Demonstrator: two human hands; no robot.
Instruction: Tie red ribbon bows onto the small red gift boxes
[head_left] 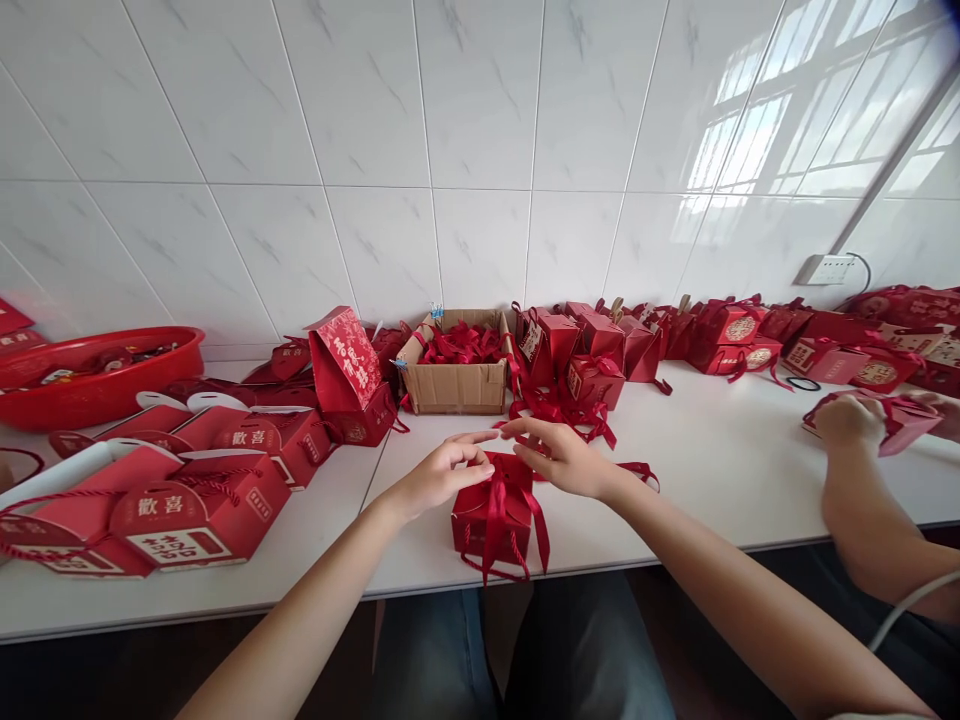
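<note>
A small red gift box (469,515) stands near the table's front edge. A shiny red ribbon (496,520) hangs down its front, and a twisted cord handle loops below. My left hand (442,475) is over the box's left top edge, thumb beside the ribbon, fingers curved and apart. From the other side, my right hand (562,458) hovers over the back of the lid with spread, bent fingers. The fingertips of both hands come close together above the box. Neither hand visibly grips anything. More loose ribbon lies behind my right hand.
A cardboard carton (454,388) of red ribbons stands by the tiled wall. Larger red boxes (202,510) and a red basin (150,350) are at left. Several finished-looking boxes (551,345) line the back right. Another person's hands (851,425) hold a red box at far right.
</note>
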